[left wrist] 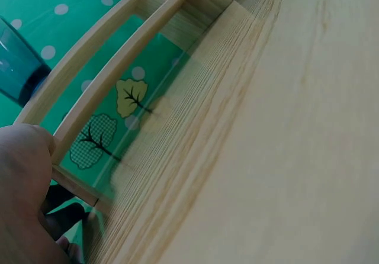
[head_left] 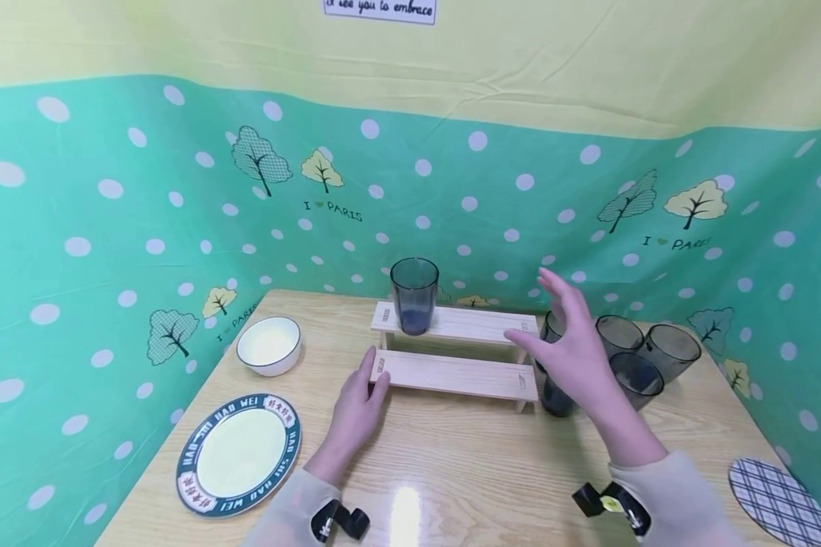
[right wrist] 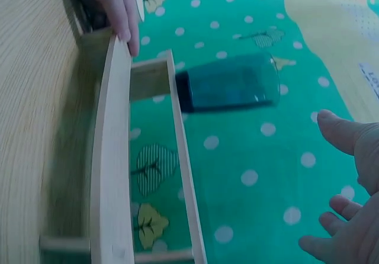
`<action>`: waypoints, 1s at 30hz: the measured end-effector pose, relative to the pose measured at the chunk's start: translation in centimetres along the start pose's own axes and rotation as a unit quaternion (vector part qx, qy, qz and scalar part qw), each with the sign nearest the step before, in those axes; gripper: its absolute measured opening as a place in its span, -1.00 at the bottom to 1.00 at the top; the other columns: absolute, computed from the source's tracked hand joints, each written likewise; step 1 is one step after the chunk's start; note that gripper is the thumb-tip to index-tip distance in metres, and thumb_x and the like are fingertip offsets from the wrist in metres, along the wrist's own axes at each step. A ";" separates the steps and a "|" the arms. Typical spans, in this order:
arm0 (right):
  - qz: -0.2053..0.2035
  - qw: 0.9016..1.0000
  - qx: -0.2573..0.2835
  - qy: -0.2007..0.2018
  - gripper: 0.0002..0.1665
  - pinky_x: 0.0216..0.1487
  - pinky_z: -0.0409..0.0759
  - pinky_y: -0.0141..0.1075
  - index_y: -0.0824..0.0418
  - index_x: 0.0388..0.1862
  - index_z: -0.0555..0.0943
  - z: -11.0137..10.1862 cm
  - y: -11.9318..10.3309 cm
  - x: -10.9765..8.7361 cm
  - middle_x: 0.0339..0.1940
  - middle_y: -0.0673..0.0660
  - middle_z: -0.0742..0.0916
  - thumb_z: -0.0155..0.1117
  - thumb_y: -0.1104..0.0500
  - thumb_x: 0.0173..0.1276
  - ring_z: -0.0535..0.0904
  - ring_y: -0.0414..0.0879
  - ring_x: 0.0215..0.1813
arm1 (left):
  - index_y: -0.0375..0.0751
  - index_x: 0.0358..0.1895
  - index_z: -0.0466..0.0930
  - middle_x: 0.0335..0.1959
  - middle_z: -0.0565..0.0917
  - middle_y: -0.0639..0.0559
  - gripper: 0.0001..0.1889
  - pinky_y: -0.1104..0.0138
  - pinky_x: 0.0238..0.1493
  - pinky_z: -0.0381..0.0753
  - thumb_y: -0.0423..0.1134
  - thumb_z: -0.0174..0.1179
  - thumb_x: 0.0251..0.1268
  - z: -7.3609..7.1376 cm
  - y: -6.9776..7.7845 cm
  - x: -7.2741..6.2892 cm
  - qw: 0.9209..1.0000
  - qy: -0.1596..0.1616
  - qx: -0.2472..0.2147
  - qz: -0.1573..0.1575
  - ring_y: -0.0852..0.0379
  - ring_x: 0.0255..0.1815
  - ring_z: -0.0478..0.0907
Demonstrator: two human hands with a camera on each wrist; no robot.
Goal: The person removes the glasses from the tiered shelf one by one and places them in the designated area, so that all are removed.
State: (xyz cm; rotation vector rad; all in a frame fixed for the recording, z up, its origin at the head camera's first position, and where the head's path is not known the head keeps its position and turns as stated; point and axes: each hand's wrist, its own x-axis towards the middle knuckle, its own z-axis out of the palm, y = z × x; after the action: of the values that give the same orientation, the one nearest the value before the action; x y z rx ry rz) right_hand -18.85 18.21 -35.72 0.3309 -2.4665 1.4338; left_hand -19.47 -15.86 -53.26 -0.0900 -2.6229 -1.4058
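A two-tier wooden rack [head_left: 458,374] stands at the middle of the table. My left hand [head_left: 353,414] holds the rack's left end; in the left wrist view the thumb lies over its edge, the other fingers lower down. Upright on the left part of the upper tier stands a dark tinted drinking glass [head_left: 414,296]. My right hand [head_left: 575,357] is raised beside the rack's right end, fingers spread and holding nothing. Partly hidden behind it, a tinted glass [head_left: 556,400] stands beside the rack. The right wrist view shows the rack [right wrist: 112,157] and the glass [right wrist: 231,85] sideways.
More tinted glasses [head_left: 672,353] cluster right of the rack. At the left are a white bowl [head_left: 269,347] and a blue-rimmed plate [head_left: 239,456]. A checked round mat [head_left: 780,501] lies at the table's right edge. A green dotted curtain [head_left: 451,175] hangs behind the table.
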 end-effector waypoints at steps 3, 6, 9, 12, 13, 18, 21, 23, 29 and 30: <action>-0.006 1.000 0.022 -0.011 0.26 0.74 0.18 0.15 -0.19 0.86 0.13 1.1 -0.5 0.7 0.74 0.12 0.31 0.71 0.00 0.38 0.18 0.22 0.75 | -0.18 0.81 0.09 0.59 0.45 -0.41 -0.28 -0.23 0.64 0.31 0.01 0.06 0.83 0.0 0.0 0.0 1.000 0.000 -0.002 0.001 -0.38 0.63 0.36; -0.012 0.999 0.036 -0.018 0.24 0.75 0.19 0.10 -0.16 0.86 0.14 2.2 -1.0 1.3 0.73 0.12 0.33 0.71 0.02 0.39 0.19 0.18 0.75 | -0.18 0.81 0.09 0.61 0.44 -0.40 -0.28 -0.23 0.64 0.30 0.00 0.07 0.83 0.0 0.0 0.0 1.000 0.000 -0.001 0.001 -0.37 0.63 0.35; -0.022 0.999 0.043 -0.022 0.23 0.75 0.19 0.05 -0.11 0.85 0.16 3.1 -1.4 2.1 0.72 0.12 0.34 0.71 0.07 0.38 0.21 0.11 0.75 | -0.19 0.81 0.09 0.62 0.42 -0.39 -0.28 -0.23 0.65 0.28 -0.01 0.07 0.83 0.0 0.1 0.0 1.000 0.001 -0.002 0.003 -0.37 0.64 0.34; -0.030 0.998 0.044 -0.031 0.23 0.75 0.22 0.03 -0.12 0.84 0.17 4.0 -1.9 2.8 0.71 0.11 0.36 0.72 0.07 0.37 0.23 0.07 0.74 | -0.20 0.81 0.10 0.63 0.42 -0.38 -0.28 -0.22 0.66 0.28 -0.01 0.07 0.82 0.0 0.1 0.0 1.000 0.002 -0.002 0.006 -0.37 0.65 0.33; -0.031 0.998 0.044 -0.034 0.22 0.74 0.22 0.05 -0.13 0.84 0.18 4.3 -2.0 3.1 0.72 0.11 0.36 0.72 0.06 0.37 0.23 0.06 0.74 | -0.20 0.81 0.10 0.63 0.42 -0.38 -0.28 -0.22 0.66 0.28 -0.01 0.08 0.82 0.0 0.2 0.0 1.000 0.002 -0.001 0.006 -0.37 0.64 0.33; -0.024 0.997 0.049 -0.050 0.21 0.73 0.25 0.05 -0.14 0.83 0.20 5.8 -2.5 4.2 0.73 0.10 0.34 0.72 0.05 0.37 0.23 0.04 0.74 | -0.23 0.80 0.11 0.63 0.41 -0.38 -0.29 -0.22 0.66 0.28 -0.03 0.08 0.82 0.1 0.2 0.0 1.000 0.001 0.002 0.009 -0.37 0.64 0.34; -0.023 0.997 0.055 -0.054 0.20 0.73 0.27 0.01 -0.19 0.82 0.22 6.7 -2.7 4.7 0.72 0.10 0.35 0.73 0.06 0.36 0.24 -0.01 0.73 | -0.22 0.80 0.11 0.61 0.43 -0.39 -0.29 -0.23 0.65 0.29 -0.03 0.08 0.82 0.1 0.3 0.1 1.000 0.000 0.001 0.009 -0.38 0.63 0.35; -0.026 0.996 0.058 -0.056 0.21 0.72 0.29 -0.02 -0.20 0.82 0.22 7.3 -2.8 4.9 0.71 0.09 0.37 0.74 0.06 0.35 0.26 -0.02 0.72 | -0.20 0.80 0.11 0.60 0.44 -0.40 -0.29 -0.23 0.64 0.29 -0.02 0.08 0.82 0.1 0.3 0.1 1.000 0.000 0.002 0.007 -0.38 0.62 0.36; -0.035 0.996 0.056 -0.060 0.22 0.67 0.38 -0.06 -0.06 0.82 0.23 9.2 -3.2 5.7 0.69 0.12 0.40 0.75 0.08 0.33 0.33 0.02 0.68 | -0.18 0.81 0.10 0.61 0.44 -0.39 -0.29 -0.23 0.65 0.29 0.00 0.07 0.83 0.0 0.2 0.0 1.000 0.001 0.000 0.001 -0.38 0.63 0.35; -0.034 0.996 0.052 -0.060 0.21 0.65 0.40 -0.06 -0.05 0.82 0.23 9.5 -3.2 5.8 0.68 0.13 0.41 0.75 0.08 0.33 0.35 0.02 0.67 | -0.17 0.81 0.10 0.61 0.44 -0.39 -0.29 -0.23 0.65 0.29 0.00 0.07 0.83 0.0 0.2 0.0 1.000 0.001 0.000 0.000 -0.37 0.63 0.35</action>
State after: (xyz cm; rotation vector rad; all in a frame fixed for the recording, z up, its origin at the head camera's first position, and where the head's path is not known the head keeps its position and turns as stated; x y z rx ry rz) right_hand -24.32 8.03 -35.59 0.5314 -2.4517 1.5586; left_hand -19.43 -15.78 -53.08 -0.0877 -2.6215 -1.4066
